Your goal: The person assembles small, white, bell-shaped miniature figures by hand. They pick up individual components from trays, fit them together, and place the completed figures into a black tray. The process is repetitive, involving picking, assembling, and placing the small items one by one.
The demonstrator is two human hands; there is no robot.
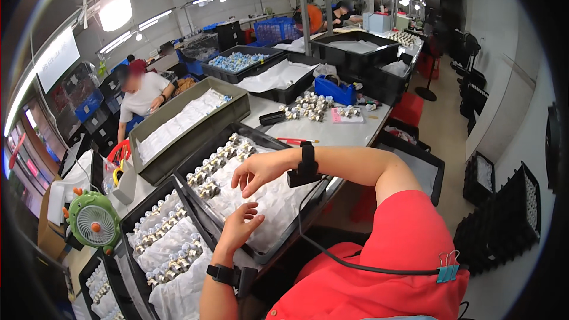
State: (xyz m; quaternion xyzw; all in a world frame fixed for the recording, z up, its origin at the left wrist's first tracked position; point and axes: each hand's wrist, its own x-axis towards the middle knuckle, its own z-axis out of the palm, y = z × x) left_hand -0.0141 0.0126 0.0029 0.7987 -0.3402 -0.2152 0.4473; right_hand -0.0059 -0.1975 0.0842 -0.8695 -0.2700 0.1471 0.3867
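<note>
Metal fittings point(224, 154) are apparently being laid in rows in the black tray point(261, 137), at ten o'clock from the right hand point(267, 168). It and the left hand point(236, 230) are held half-open, empty as far as can be seen; a light pinch is called for.

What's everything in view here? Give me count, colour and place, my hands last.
Near lined trays: three, black, front and lower left
Small fittings: many, silver with pale tops, in tray rows and on the tabletop
Lined bin: one, olive-grey, beyond the near trays
Fan: one, green, lower left
Desktop box: one, blue, far tabletop
Pad: one, pink, near the box
Far bins: several, mostly black, upper centre
Crates: several, black, lower right
Hanging lamps: several, white, overhead
Co-workers: at least three, tops white, red, dark, background
Wristbands: two, black, one per wrist
Left hand: one, bare, over the front tray
Right hand: one, bare, over the same tray
</note>
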